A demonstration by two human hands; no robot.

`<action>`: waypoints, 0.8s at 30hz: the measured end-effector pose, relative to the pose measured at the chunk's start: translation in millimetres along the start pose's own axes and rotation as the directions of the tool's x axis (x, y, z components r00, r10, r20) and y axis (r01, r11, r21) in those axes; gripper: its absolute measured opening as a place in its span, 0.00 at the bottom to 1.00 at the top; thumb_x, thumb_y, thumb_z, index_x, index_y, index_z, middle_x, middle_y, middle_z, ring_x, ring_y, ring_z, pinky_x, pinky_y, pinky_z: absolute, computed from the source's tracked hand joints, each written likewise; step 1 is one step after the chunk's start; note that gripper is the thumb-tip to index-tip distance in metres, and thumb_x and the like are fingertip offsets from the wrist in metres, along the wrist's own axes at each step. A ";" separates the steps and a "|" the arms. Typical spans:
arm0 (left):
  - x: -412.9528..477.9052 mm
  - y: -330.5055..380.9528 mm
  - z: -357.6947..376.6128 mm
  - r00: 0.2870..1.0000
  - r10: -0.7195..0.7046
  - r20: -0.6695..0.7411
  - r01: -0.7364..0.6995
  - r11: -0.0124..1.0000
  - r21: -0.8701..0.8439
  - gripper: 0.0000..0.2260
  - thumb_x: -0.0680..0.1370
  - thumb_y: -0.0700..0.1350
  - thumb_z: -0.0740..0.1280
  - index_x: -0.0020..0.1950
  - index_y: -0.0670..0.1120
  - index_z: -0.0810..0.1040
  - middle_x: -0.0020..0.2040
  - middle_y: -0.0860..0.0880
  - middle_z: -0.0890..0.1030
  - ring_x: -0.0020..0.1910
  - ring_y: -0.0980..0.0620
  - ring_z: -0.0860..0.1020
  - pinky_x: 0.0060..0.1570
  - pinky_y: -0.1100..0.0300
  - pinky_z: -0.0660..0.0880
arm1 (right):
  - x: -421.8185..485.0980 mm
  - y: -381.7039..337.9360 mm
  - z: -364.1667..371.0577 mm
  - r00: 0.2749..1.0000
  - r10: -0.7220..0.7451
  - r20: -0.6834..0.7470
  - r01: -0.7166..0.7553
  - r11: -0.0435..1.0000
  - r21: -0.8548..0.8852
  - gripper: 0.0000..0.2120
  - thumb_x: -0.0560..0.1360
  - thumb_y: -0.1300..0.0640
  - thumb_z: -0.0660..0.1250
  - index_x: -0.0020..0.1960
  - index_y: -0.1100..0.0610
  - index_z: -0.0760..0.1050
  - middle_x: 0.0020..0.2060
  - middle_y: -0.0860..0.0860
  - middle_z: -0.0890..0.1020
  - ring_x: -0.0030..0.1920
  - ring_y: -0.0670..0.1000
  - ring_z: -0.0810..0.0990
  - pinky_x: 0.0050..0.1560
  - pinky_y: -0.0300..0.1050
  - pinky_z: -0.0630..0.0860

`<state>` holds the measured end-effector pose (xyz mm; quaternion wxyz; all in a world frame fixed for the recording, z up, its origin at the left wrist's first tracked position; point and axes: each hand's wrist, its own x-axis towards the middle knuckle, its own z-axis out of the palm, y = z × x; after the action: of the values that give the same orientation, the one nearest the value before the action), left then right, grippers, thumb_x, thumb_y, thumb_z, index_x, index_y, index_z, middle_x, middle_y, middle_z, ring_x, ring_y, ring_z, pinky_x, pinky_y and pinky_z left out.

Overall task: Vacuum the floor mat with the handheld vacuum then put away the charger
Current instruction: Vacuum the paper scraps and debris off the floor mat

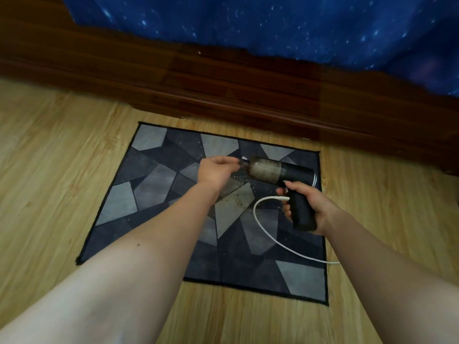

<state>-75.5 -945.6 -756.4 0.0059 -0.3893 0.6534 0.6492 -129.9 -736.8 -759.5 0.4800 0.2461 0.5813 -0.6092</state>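
Observation:
A black handheld vacuum [280, 171] with a dusty clear canister hangs above the grey patterned floor mat [159, 187]. My right hand [308, 207] grips its pistol handle. My left hand [215, 170] pinches the nozzle tip at the vacuum's front end. A white charger cable [263, 229] is plugged into the handle and loops down over the mat to the right edge. Small crumbs [239, 201] lie scattered on the mat under the vacuum.
The mat lies on a light wooden floor [57, 155]. A dark wooden bed frame [223, 78] runs along the far side, with a blue starry sheet [273, 23] hanging over it.

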 end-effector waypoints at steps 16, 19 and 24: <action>5.3 -34.8 -6.8 0.964 0.207 0.165 -0.264 0.699 0.664 0.14 0.73 0.42 0.68 0.58 0.48 0.77 0.60 0.47 0.76 0.58 0.49 0.76 0.56 0.56 0.74 | -3.4 -4.0 4.1 0.923 -0.202 -0.327 0.016 0.870 -0.493 0.12 0.66 0.65 0.74 0.48 0.63 0.77 0.41 0.60 0.81 0.39 0.57 0.80 0.36 0.44 0.76; 7.4 -38.8 -9.6 0.970 0.189 0.153 -0.242 0.693 0.679 0.15 0.73 0.43 0.68 0.60 0.49 0.76 0.62 0.47 0.75 0.60 0.48 0.75 0.57 0.55 0.74 | -4.9 -3.9 6.3 0.928 -0.201 -0.313 -0.011 0.826 -0.563 0.10 0.65 0.66 0.72 0.45 0.62 0.77 0.42 0.60 0.81 0.39 0.58 0.80 0.37 0.45 0.77; 10.6 -38.2 -15.0 0.980 0.161 0.118 -0.198 0.714 0.671 0.16 0.73 0.42 0.69 0.60 0.48 0.77 0.63 0.46 0.74 0.61 0.47 0.74 0.58 0.56 0.73 | -9.4 -1.1 6.3 0.935 -0.207 -0.288 -0.037 0.751 -0.660 0.10 0.65 0.67 0.71 0.44 0.62 0.75 0.40 0.59 0.79 0.37 0.57 0.78 0.35 0.43 0.74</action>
<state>-55.7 -958.1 -791.6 0.1011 -0.2782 0.8795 0.3726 -125.3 -740.1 -749.6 0.3978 0.1375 0.8427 -0.3358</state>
